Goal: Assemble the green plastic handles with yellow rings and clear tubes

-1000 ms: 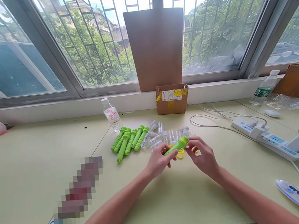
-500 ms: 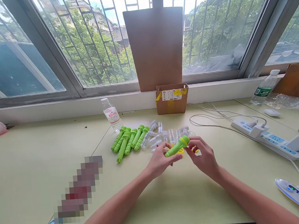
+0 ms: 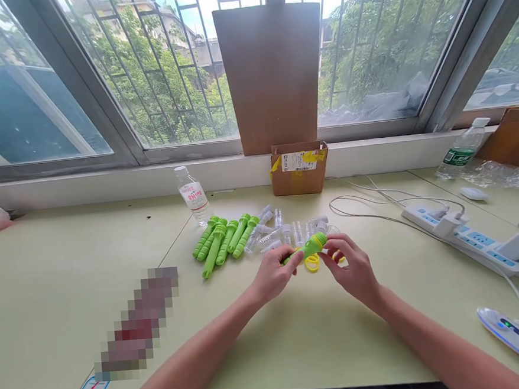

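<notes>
My left hand (image 3: 274,271) is closed around the lower part of a green plastic tube (image 3: 310,248), thumb lying along it. The tube's wider threaded end points up and right, and a thin yellow ring seems to sit around it. At that end my right hand (image 3: 351,264) has its thumb and fingers pinched on the tube; the fingertips are partly hidden. Yellow rings (image 3: 312,263) lie on the table just below and behind the tube. Beyond my hands are several clear plastic vials (image 3: 298,233) with whitish caps. Several similar green tubes (image 3: 218,245) lie in a group to the left.
A water bottle (image 3: 192,196) stands behind the green tubes. At the back, a small cardboard box (image 3: 300,177) is in front of an upright cardboard sheet (image 3: 273,81). A power strip (image 3: 467,239) with cables and an oval white device (image 3: 514,335) occupy the right side.
The green tube has turned slightly in my hands, and my left thumb has moved up onto it. My right hand stays at the threaded end. The view has shifted a little.
</notes>
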`<state>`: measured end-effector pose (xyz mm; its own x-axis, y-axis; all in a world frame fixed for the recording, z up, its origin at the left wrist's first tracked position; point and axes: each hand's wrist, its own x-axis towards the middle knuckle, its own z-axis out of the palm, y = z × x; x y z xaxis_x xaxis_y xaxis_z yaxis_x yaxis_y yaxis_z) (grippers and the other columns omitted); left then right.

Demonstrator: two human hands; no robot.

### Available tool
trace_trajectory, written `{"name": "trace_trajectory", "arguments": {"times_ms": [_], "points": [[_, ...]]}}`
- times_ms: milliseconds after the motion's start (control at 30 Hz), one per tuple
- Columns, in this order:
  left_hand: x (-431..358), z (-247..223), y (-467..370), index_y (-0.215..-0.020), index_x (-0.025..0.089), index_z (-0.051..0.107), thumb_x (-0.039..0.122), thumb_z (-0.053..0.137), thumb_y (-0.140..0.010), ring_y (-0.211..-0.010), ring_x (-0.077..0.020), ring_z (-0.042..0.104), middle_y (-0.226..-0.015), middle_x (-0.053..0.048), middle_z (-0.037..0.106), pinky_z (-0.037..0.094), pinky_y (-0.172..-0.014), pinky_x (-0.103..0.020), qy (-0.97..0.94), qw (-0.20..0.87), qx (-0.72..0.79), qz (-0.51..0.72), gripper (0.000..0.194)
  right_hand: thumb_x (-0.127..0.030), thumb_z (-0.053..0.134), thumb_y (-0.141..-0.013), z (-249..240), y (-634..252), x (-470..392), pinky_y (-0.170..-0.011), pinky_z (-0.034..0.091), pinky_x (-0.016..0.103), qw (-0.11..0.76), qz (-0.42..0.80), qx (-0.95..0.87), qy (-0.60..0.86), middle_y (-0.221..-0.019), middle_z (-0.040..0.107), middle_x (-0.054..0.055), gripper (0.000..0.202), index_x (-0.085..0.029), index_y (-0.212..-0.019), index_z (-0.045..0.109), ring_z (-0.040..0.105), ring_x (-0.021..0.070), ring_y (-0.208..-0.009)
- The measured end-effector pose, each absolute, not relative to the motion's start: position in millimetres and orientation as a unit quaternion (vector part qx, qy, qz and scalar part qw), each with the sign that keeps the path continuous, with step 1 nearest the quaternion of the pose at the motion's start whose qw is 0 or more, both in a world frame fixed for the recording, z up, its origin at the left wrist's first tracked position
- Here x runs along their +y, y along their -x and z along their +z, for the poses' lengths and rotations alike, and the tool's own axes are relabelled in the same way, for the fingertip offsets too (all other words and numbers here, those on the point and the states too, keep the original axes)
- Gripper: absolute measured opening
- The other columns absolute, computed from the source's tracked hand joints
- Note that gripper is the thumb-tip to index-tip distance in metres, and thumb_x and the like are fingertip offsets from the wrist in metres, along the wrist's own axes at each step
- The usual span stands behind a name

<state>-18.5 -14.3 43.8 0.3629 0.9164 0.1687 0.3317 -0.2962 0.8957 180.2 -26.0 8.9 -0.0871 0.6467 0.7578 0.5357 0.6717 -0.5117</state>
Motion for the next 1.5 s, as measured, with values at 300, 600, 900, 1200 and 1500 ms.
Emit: {"name": "trace_trajectory", "arguments": {"times_ms": [300, 600, 900, 1200, 1500], "points": [[-15, 48, 19, -0.084, 0.019, 0.05, 0.046, 0.075, -0.068, -0.052, -0.0113, 0.057, -0.059, 0.002, 0.064, 0.037, -0.047, -0.019, -0.648, 0.498, 0.438, 0.375, 0.04, -0.019, 0.055, -0.089, 9, -181, -26, -0.047, 0.054, 0.026, 0.536, 0.06, -0.743, 0.397, -0.095, 0.061, 0.005, 0.004, -0.022, -0.09, 0.055, 0.059, 0.0108, -0.059], [-14, 36, 17, -0.081, 0.015, 0.057, 0.052, 0.057, -0.082, -0.043, -0.0073, 0.049, -0.072, -0.005, 0.067, 0.04, -0.04, -0.02, -0.679, 0.488, 0.417, 0.355, 0.037, -0.02, 0.059, -0.086, 5, -181, -25, -0.047, 0.055, 0.026, 0.523, 0.083, -0.747, 0.402, -0.103, 0.057, 0.007, 0.014, -0.022, -0.098, 0.052, 0.062, 0.0112, -0.061], [-16, 40, 15, -0.077, 0.017, 0.057, 0.05, 0.051, -0.086, -0.052, -0.0102, 0.048, -0.056, 0.0, 0.059, 0.034, -0.05, -0.022, -0.698, 0.447, 0.433, 0.354, 0.036, -0.022, 0.056, -0.089, 7, -181, -26, -0.047, 0.056, 0.027, 0.545, 0.035, -0.737, 0.397, -0.095, 0.061, 0.006, 0.001, -0.022, -0.088, 0.055, 0.059, 0.011, -0.057], [-17, 36, 15, -0.077, 0.019, 0.052, 0.044, 0.068, -0.074, -0.051, -0.0103, 0.05, -0.062, 0.003, 0.055, 0.034, -0.044, -0.02, -0.691, 0.439, 0.441, 0.369, 0.03, -0.019, 0.057, -0.088, 7, -181, -26, -0.048, 0.055, 0.027, 0.546, 0.043, -0.737, 0.396, -0.095, 0.061, 0.005, 0.004, -0.022, -0.088, 0.055, 0.059, 0.011, -0.058], [-19, 35, 15, -0.068, 0.018, 0.059, 0.045, 0.047, -0.089, -0.053, -0.0107, 0.046, -0.058, 0.001, 0.054, 0.035, -0.052, -0.023, -0.749, 0.364, 0.438, 0.34, 0.037, -0.02, 0.058, -0.088, 7, -180, -25, -0.048, 0.055, 0.027, 0.535, 0.072, -0.736, 0.408, -0.1, 0.059, 0.006, 0.006, -0.021, -0.091, 0.054, 0.061, 0.0116, -0.061]]}}
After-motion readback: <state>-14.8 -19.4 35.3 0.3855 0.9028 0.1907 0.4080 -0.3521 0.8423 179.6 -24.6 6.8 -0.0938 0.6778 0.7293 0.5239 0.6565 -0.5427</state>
